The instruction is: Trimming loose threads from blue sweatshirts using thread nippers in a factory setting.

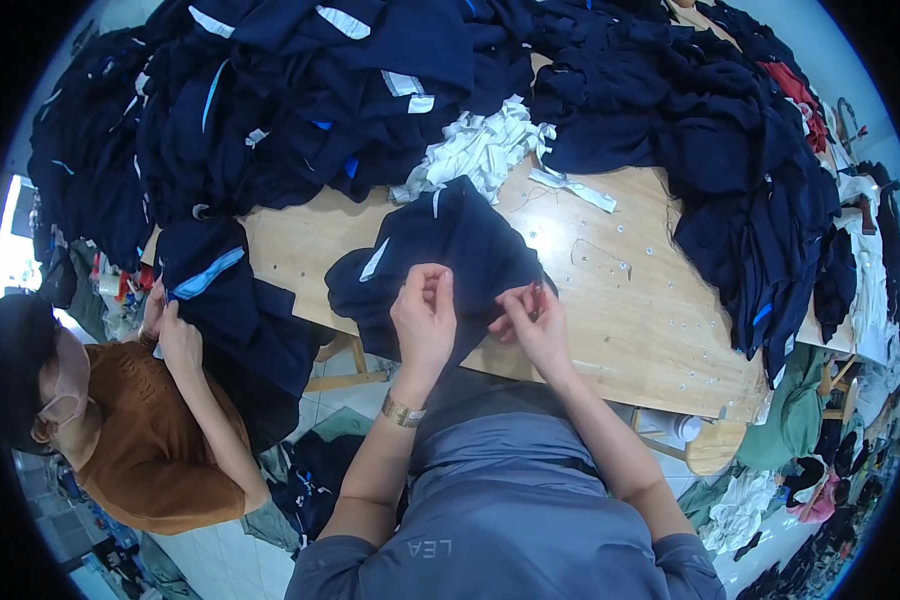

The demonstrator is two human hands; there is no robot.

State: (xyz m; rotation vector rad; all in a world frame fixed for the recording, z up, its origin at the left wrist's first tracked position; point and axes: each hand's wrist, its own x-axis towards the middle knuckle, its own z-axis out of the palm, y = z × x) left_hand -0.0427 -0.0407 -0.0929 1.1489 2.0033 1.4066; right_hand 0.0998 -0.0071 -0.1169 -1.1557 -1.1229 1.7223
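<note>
A dark navy garment (460, 235) lies bunched on the table in front of me, with white strips showing on it. Over its near left part is my left hand (425, 312), its fingers curled and thumb against them; anything in the pinch is too small to see. My right hand (533, 325) is closed at the garment's right edge. A small dark thing shows by its fingertips, but I cannot make out what it is. The two hands are a short way apart.
Heaped navy garments (300, 100) and a pile of white strips (480, 150) cover the far side. Small bits dot the wooden table (630, 330). At left, a co-worker in a brown top (160, 440) holds another navy garment (235, 310). A stool (715, 447) stands below right.
</note>
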